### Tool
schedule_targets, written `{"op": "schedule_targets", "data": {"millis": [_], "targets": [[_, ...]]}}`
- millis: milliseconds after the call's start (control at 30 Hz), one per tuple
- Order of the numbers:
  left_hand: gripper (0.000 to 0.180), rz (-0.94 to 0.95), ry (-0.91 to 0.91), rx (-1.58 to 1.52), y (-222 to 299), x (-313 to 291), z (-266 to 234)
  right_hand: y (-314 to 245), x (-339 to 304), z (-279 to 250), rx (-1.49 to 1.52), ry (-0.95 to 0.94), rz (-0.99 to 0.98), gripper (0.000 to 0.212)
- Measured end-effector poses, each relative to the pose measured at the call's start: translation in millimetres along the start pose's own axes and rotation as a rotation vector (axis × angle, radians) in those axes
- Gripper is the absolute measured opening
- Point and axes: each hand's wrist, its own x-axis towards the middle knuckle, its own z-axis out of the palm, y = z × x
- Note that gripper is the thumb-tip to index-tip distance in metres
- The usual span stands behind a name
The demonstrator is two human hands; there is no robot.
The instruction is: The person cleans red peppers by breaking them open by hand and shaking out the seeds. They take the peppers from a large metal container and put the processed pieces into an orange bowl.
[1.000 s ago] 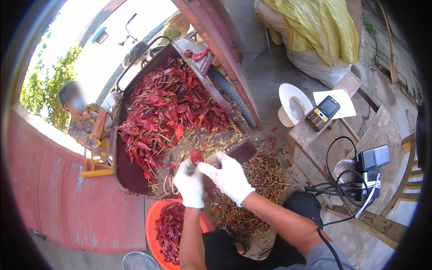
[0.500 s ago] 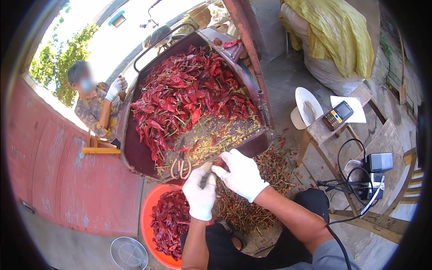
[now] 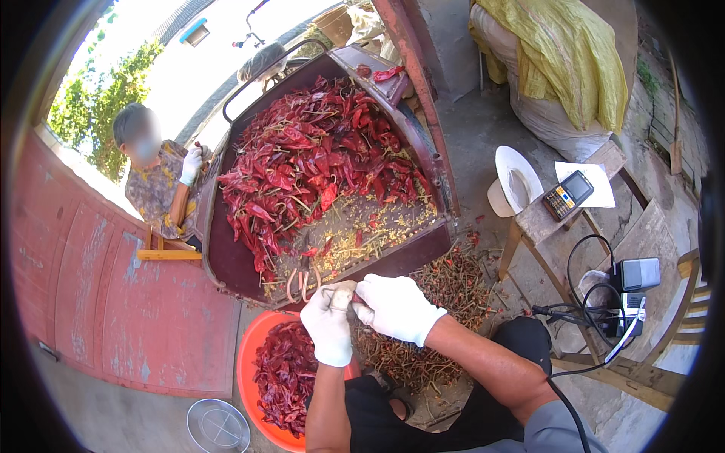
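My left hand [image 3: 328, 326] and my right hand [image 3: 398, 306], both in white gloves, meet at the near edge of the metal cart bed [image 3: 404, 259]. Their fingers pinch closed around a dried red chili pepper [image 3: 357, 298], mostly hidden by the gloves. The left glove's fingertips look stained. A large heap of dried red chili peppers [image 3: 317, 147] fills the cart's far part. Scissors [image 3: 304, 279] with pinkish handles lie just beyond my left hand. Below it stands an orange basin [image 3: 246, 355] holding chili pods [image 3: 285, 370].
Cut stems [image 3: 423, 347] cover the ground under my right forearm. A co-worker [image 3: 155, 177] sits left of the cart, gloved hand raised. At right, a wooden bench [image 3: 529, 223] bears a handheld device [image 3: 568, 195] beside a white hat [image 3: 517, 181]. A round sieve [image 3: 217, 425] lies lower left.
My right hand has shifted slightly down and turned, its fingers drawn in beside the left. My left hand has moved slightly left. The co-worker's gloved hand has moved lower.
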Motion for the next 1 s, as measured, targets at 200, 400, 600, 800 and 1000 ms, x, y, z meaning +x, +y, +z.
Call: {"op": "schedule_targets", "data": {"millis": [200, 400, 600, 800, 1000], "targets": [[0.026, -0.107, -0.069, -0.609, -5.0, 13.3, 3.2, -0.7, 0.2, -9.9, 0.148, 0.047, -0.097, 0.023], [0.034, -0.106, 0.035, -0.531, -2.9, 32.7, 9.2, -12.6, 3.4, -21.7, 0.606, 0.054, 0.173, 0.025], [0.027, 0.03, -0.114, 0.381, -35.5, 88.7, 5.1, -20.2, 7.4, -40.2, 1.065, -0.157, 0.491, 0.039], [0.026, 0.545, -0.266, 0.818, -40.5, 158.0, 59.9, -10.1, 10.6, -41.0, 1.091, -0.134, 0.529, 0.033], [0.037, 0.553, -0.242, 1.13, -70.0, 221.2, 105.0, -1.3, 16.3, -41.8, 1.063, -0.162, 0.518, 0.03]]}}
